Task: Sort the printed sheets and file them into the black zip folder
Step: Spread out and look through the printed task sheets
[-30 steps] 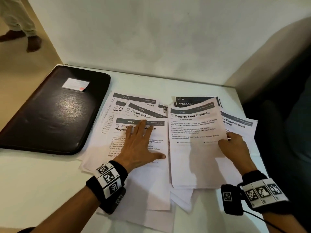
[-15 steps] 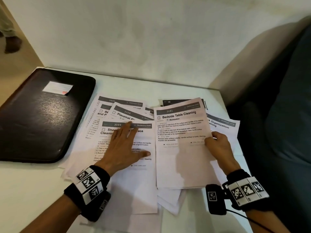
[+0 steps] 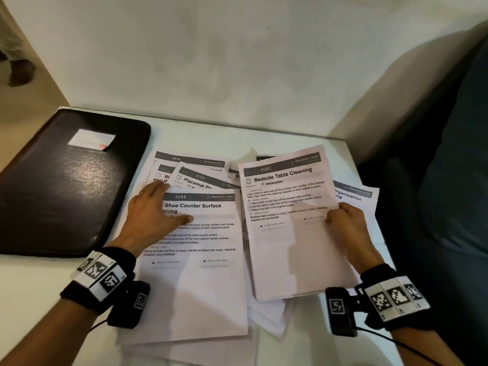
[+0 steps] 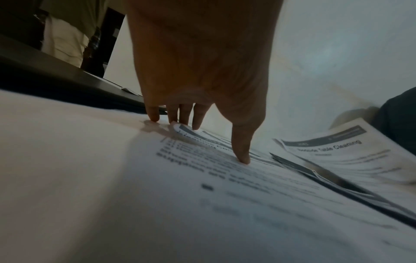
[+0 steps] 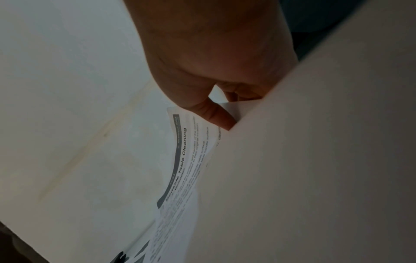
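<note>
Printed sheets lie fanned over the white table [image 3: 39, 299]. My left hand [image 3: 155, 207] lies flat with straight fingers on the "Shoe Counter Surface Cleaning" sheet [image 3: 195, 260]; in the left wrist view its fingertips [image 4: 242, 158] press that sheet [image 4: 202, 195]. My right hand [image 3: 343, 220] pinches the right edge of a thin stack topped by "Bedside Table Cleaning" [image 3: 287, 220], lifted a little off the pile. The right wrist view shows the thumb [image 5: 216, 115] on that stack [image 5: 180, 169]. The black zip folder [image 3: 66, 186] lies closed at the left.
A pale wall [image 3: 237, 62] runs along the table's far edge. A dark upholstered seat [image 3: 449, 180] stands close on the right. Another person's foot [image 3: 18, 70] shows on the floor at the top left. More sheets [image 3: 353, 199] stick out under the right stack.
My left hand slid left and further away across the Shoe Counter sheet, uncovering its title. The Bedside Table stack in my right hand rose slightly. The head view panned left.
</note>
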